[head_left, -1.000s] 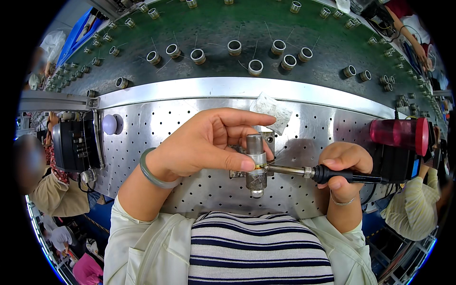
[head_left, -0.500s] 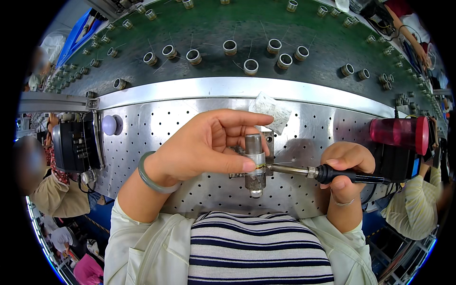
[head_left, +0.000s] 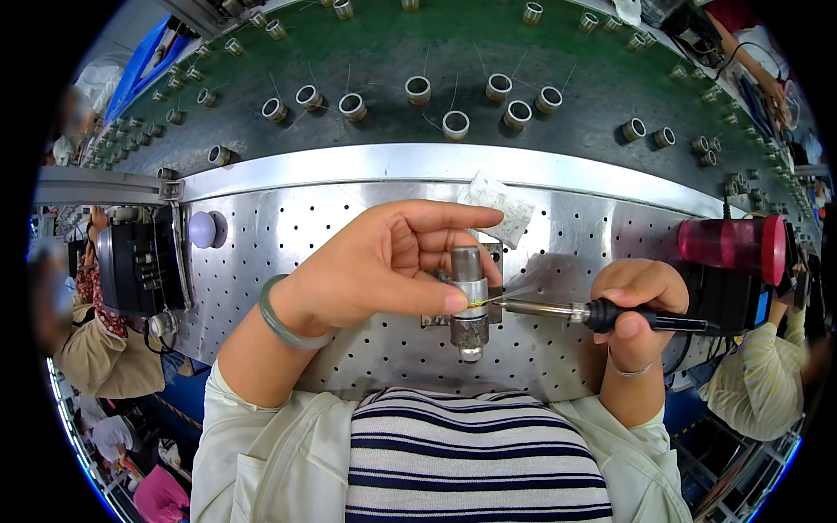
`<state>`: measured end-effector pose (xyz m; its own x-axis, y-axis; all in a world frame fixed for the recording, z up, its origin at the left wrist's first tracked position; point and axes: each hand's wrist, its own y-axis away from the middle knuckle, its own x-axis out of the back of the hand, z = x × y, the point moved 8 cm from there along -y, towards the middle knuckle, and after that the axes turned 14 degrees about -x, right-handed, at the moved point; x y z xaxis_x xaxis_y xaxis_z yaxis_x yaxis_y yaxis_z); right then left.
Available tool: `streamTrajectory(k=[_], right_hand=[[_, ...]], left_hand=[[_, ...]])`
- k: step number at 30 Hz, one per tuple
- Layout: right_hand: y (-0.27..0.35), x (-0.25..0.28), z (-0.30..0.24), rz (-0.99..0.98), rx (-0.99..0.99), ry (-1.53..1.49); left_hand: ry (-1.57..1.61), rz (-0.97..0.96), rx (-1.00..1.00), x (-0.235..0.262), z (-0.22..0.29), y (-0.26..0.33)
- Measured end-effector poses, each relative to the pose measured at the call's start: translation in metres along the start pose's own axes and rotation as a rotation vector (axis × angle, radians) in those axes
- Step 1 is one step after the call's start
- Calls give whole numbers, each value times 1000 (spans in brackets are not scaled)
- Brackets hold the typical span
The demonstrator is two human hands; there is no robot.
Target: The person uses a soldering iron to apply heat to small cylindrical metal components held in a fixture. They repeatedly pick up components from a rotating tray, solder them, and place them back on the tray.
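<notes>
My right hand [head_left: 643,296] grips a soldering iron [head_left: 602,315] by its black handle, its metal shaft pointing left. The tip stands just right of a silver metal ring [head_left: 475,293] with a yellowish band. This ring sits around an upright-looking dark metal spindle [head_left: 467,261] with a rounded lower end. At the band, the thumb of my left hand [head_left: 375,261] presses on the ring's left side; the index finger stretches out above and the other fingers curl behind, partly hidden. A thin wire [head_left: 523,295] sticks out from the ring toward the right.
Beyond the perforated metal worktop [head_left: 366,357] runs a green conveyor belt [head_left: 375,61] carrying several metal rings [head_left: 455,125] with thin wires. A white paper packet [head_left: 497,205] lies near the belt's rail. At right stands a pink container [head_left: 732,247]; at left, a purple knob [head_left: 202,229].
The iron's tip has drawn slightly right, away from the banded ring, and the thin wire shows more clearly. Rings on the belt have shifted a little left. My left hand stays nearly in place.
</notes>
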<state>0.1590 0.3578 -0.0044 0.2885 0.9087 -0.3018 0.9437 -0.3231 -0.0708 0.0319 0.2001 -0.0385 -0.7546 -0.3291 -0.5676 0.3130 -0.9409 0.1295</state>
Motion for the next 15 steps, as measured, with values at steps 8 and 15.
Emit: streamTrajectory(k=[8, 15], right_hand=[[3, 16, 0, 135, 30, -64], [-1, 12, 2, 102, -13, -80]], left_hand=[[-270, 192, -379, 52, 76, -22], [-1795, 883, -562, 230, 215, 41]])
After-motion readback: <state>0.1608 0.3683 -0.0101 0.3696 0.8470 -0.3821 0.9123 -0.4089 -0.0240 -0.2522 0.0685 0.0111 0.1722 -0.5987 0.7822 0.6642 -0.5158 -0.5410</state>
